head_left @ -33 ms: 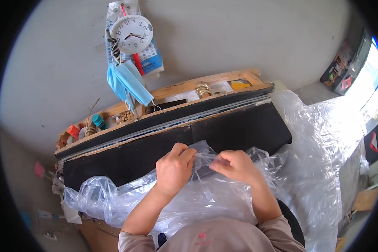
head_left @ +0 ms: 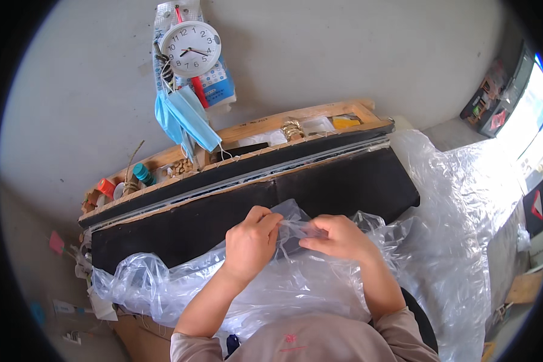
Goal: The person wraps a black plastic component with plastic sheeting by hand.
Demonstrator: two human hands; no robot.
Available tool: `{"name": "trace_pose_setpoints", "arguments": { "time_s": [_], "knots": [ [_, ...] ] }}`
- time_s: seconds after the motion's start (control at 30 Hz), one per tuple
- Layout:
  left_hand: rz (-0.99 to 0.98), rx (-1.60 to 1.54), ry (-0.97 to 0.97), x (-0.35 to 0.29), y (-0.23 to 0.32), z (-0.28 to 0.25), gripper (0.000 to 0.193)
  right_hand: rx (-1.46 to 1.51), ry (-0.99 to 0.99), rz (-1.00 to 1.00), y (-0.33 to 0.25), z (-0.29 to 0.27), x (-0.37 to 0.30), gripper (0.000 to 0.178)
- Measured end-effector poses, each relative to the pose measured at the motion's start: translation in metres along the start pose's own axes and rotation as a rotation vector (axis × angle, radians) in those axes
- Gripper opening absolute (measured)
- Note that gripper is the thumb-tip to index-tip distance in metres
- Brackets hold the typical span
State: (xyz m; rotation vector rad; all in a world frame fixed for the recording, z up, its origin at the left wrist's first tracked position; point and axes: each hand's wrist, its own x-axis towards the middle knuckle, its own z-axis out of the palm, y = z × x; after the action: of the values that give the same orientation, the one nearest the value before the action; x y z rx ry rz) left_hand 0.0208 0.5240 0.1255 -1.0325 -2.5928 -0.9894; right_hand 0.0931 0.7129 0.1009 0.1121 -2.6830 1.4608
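A large sheet of clear plastic film (head_left: 301, 283) lies crumpled across my lap and over the near edge of the black padded surface (head_left: 193, 232). My left hand (head_left: 251, 244) is closed, pinching a raised edge of the film between thumb and fingertips. Close to its right, my right hand (head_left: 342, 238) has its fingers curled on the same gathered edge, the thumb lying a little below the forefinger. A short stretch of film runs between the two hands, above the black surface.
Behind the black surface runs a wooden trough (head_left: 247, 128) with a teal-capped bottle (head_left: 142, 174), a red-capped one (head_left: 106, 187) and a golden coil (head_left: 292, 129). A clock (head_left: 190, 49) and blue face masks (head_left: 188, 117) hang on the wall. More film spreads rightward.
My right hand's fingers have shifted slightly on the film, and the thumb now stands lower, apart from the forefinger. My left hand stays nearly where it was.
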Motion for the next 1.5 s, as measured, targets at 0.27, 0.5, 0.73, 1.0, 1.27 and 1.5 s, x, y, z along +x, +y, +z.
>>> {"name": "trace_pose_setpoints", "arguments": {
  "time_s": [0.27, 0.5, 0.73, 1.0, 1.27, 1.5],
  "knots": [
    [0.014, -0.685, 0.104, -0.021, -0.022, 0.032, 0.007, 0.915, -0.187, 0.028, -0.018, 0.012, 0.001, 0.024],
    [-0.484, -1.295, 0.948, -0.001, -0.067, -0.067, 0.017, -0.156, -0.283, 0.244, 0.040, -0.053, -0.079, 0.019],
    [-0.122, -0.388, 1.050, 0.013, -0.036, -0.089, 0.027, -0.601, 0.259, 0.029, 0.079, -0.014, -0.084, 0.010],
    [-0.383, 0.156, 0.346, -0.023, -0.175, -0.064, 0.022, -0.416, 0.721, 0.031, 0.046, -0.155, 0.012, 0.052],
    [-0.817, 0.138, 0.799, -0.348, -0.312, -0.156, 0.040, -0.791, 0.635, -0.013, 0.131, -0.090, -0.039, 0.046],
    [-0.836, 0.578, 0.742, -0.304, -0.347, -0.172, 0.041, -1.071, 0.256, 0.205, 0.169, -0.152, -0.088, 0.046]
  ]
}}
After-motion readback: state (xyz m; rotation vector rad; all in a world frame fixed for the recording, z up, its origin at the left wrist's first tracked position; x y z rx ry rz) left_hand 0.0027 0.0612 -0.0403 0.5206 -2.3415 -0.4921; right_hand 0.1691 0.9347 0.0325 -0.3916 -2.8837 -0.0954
